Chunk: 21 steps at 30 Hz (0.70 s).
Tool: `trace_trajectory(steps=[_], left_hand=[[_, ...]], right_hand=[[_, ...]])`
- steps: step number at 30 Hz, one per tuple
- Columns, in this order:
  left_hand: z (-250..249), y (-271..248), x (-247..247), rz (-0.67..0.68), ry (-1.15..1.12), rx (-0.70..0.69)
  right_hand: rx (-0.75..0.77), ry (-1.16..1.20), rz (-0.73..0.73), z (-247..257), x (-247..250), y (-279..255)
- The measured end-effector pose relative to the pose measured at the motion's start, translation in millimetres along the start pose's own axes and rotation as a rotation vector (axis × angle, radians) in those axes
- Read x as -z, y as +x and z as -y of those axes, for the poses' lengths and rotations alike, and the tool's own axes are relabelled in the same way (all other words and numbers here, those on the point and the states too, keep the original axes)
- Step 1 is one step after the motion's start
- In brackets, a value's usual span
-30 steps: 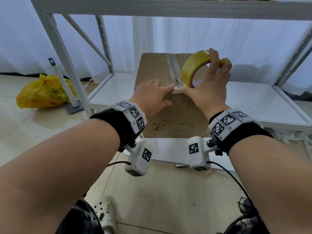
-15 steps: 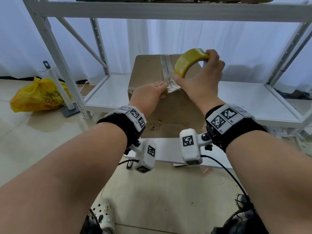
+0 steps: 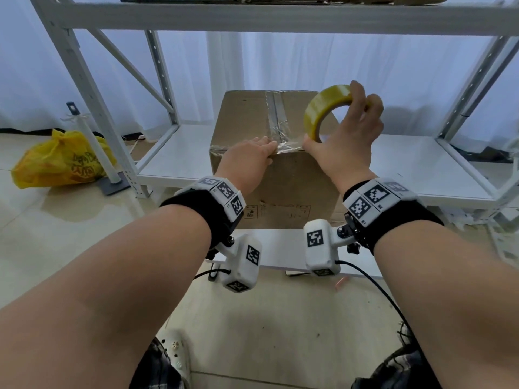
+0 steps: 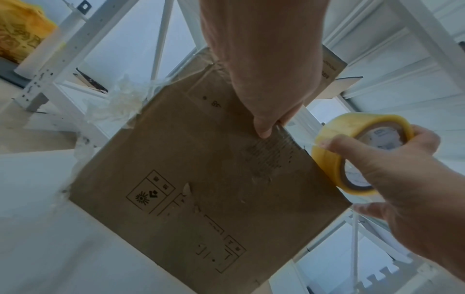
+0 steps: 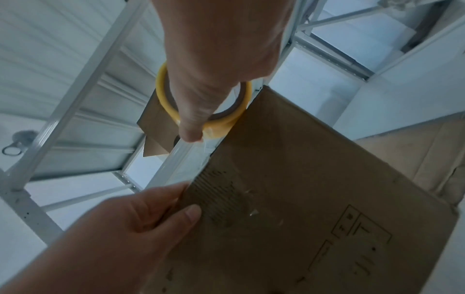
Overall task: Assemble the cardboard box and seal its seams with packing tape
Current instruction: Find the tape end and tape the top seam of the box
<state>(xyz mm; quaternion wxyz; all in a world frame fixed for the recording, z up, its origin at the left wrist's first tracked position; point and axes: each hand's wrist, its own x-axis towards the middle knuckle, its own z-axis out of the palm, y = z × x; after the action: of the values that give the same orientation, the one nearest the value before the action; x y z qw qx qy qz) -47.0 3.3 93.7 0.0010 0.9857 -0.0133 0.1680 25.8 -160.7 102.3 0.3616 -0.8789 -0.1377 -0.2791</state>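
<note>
left hand (image 3: 247, 161) flat on cardboard box (image 3: 295, 189) | right hand (image 3: 345, 141) fingers clamp tape roll (image 3: 323, 110)

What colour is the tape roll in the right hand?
Yellow; the tape roll shows best in the left wrist view, gripped by the right hand.

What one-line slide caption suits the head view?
Left hand presses clear tape onto the brown cardboard box while the right hand holds the yellow packing-tape roll.

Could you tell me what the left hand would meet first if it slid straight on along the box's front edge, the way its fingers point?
Probably the right hand gripping the tape roll; the left hand points along the stretched tape toward it.
</note>
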Motion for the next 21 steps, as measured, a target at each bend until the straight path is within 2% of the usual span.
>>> trace_trajectory(steps=[5,9,11,15,18,21], left_hand=[[-16,9,1,0.068,0.138,0.021],[-30,15,-2,0.134,0.195,0.069],[-28,11,-3,0.122,0.158,0.07],[-1,-6,5,0.06,0.028,-0.014],[29,-21,14,0.03,0.024,0.027],[36,-23,14,0.056,0.062,0.071]], right_hand=[[-0.189,0.196,0.158,1,10,-4],[-0.194,0.198,0.175,6,14,-3],[-0.19,0.2,0.166,8,15,-4],[-0.178,0.178,0.163,9,18,-7],[-0.176,0.179,0.167,11,19,-7],[-0.188,0.194,0.165,12,20,-8]])
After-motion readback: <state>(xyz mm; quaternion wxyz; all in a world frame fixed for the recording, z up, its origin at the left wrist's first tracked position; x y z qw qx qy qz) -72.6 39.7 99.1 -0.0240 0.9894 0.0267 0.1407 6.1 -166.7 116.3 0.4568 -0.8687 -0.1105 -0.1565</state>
